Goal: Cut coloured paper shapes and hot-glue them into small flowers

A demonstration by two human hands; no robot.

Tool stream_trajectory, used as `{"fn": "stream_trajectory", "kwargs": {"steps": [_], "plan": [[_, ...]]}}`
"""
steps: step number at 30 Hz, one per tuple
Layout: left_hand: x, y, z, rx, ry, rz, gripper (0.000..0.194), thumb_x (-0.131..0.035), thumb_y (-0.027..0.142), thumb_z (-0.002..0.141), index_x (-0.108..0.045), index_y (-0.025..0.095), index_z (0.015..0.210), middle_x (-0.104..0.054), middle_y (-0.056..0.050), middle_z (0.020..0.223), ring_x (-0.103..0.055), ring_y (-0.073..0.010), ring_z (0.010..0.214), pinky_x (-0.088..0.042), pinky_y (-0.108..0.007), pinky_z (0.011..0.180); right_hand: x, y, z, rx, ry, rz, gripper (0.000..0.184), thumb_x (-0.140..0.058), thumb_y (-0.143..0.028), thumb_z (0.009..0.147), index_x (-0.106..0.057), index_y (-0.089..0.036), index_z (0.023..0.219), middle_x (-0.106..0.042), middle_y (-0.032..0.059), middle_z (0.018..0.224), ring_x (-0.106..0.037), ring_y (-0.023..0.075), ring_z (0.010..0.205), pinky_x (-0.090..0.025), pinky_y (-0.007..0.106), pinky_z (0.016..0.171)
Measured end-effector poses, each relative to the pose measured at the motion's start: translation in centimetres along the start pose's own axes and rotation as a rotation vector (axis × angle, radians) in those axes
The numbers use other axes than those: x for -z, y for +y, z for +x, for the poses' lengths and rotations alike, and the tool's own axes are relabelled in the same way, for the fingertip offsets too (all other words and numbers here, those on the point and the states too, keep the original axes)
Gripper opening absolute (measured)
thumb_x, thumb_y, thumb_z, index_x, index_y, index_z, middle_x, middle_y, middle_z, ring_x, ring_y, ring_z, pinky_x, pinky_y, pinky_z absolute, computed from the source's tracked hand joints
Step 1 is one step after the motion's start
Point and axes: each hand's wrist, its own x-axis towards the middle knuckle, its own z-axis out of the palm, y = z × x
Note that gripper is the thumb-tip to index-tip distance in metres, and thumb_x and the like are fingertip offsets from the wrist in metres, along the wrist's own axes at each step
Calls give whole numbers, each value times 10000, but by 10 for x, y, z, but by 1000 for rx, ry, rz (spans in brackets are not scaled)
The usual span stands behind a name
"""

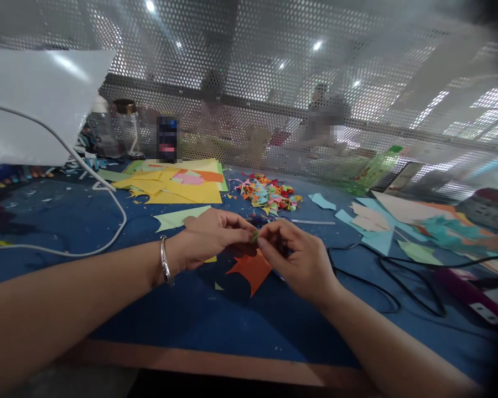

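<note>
My left hand (pixel 216 235), with a silver bangle at the wrist, and my right hand (pixel 299 257) meet above the middle of the table. Between their pinched fingertips is a small green paper piece (pixel 254 236), mostly covered by the fingers. Under the hands lies an orange paper sheet (pixel 255 272) with curved cut edges. A pale green paper strip (pixel 178 219) rests behind my left hand. Just beyond the fingers sits a heap of small colourful paper pieces (pixel 269 193). A tiny pale green scrap (pixel 218 286) lies nearer to me.
Yellow paper sheets (pixel 161 185) are stacked at the back left, near a phone (pixel 168 138). A white cable (pixel 122 221) curves over the left side. Black cables (pixel 392 276), blue paper (pixel 377 240) and a purple power strip (pixel 468 293) lie right. A perforated screen (pixel 253 66) stands behind.
</note>
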Motion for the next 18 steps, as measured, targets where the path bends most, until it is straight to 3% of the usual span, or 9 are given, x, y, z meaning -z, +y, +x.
{"fn": "stream_trajectory", "kwargs": {"steps": [3,7,18], "plan": [[0,-3,-1,-62,-39,9,29,-696,140,828,-701,112,834,-716,-26,709,-667,-91,662,-507,-239,698,0,1,1,-31,17,23,73,-568,-247,872,-603,-196,833,-559,-35,612,-505,94,508,-409,207,488],[1,-8,1,-171,-63,92,173,-791,171,729,-699,115,864,-714,-18,757,-644,-94,688,-494,-239,692,1,2,1,-45,23,28,82,-572,-257,873,-599,-195,825,-568,-31,617,-514,95,519,-414,211,495],[2,-12,4,-329,25,387,121,-713,186,755,-691,130,861,-732,-34,791,-670,-113,724,-521,-228,685,0,3,2,-67,3,55,65,-592,-252,869,-601,-196,837,-559,-36,622,-515,95,525,-406,215,497]]}}
